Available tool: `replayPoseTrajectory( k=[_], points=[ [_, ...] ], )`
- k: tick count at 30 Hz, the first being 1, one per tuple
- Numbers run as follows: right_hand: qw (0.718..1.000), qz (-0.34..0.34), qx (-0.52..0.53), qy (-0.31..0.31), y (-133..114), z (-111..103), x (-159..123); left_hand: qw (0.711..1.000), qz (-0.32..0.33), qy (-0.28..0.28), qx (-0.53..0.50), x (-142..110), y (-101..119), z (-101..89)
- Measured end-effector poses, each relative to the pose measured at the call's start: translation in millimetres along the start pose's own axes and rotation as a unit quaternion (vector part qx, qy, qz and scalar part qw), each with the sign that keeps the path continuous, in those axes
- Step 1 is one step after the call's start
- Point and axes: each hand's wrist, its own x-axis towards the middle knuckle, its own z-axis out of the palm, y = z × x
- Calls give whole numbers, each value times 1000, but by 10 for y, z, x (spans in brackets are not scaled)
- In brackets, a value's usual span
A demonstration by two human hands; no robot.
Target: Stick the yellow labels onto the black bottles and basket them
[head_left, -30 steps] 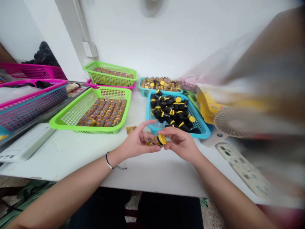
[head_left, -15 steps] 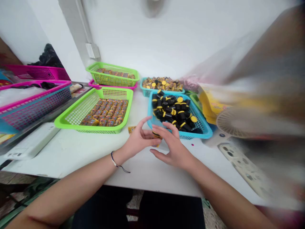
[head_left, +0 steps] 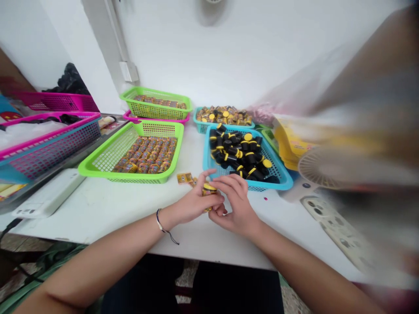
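Both my hands meet over the white table (head_left: 108, 205) near its front edge, wrapped round one small yellow-capped bottle (head_left: 208, 190) with a patterned label. My left hand (head_left: 193, 200) grips it from the left, fingers curled. My right hand (head_left: 234, 203) closes on it from the right, fingertips on the cap. Just beyond them stands a blue basket (head_left: 281, 174) of black bottles with yellow caps. A loose label (head_left: 185, 178) lies on the table by my left fingers.
A green basket (head_left: 98, 163) with rows of labelled bottles sits at left. Behind are another green basket (head_left: 155, 104) and a blue basket (head_left: 199, 124) of bottles. Pink baskets (head_left: 49, 139) stand far left. A small fan (head_left: 322, 168) and a phone (head_left: 340, 235) lie at right.
The bottle went from lying sideways between my fingertips to upright. My right hand opened briefly, then closed on it again. Both hands have shifted slightly.
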Motion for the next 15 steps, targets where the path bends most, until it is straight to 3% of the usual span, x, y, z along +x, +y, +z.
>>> replayPoseTrajectory(
  k=[9,15],
  points=[
    [997,-24,67,9,-39,-49,28,996,10,-90,-2,-55,47,-12],
    [996,-76,13,39,19,-27,-14,995,40,-44,74,-48,15,-15]
  ],
)
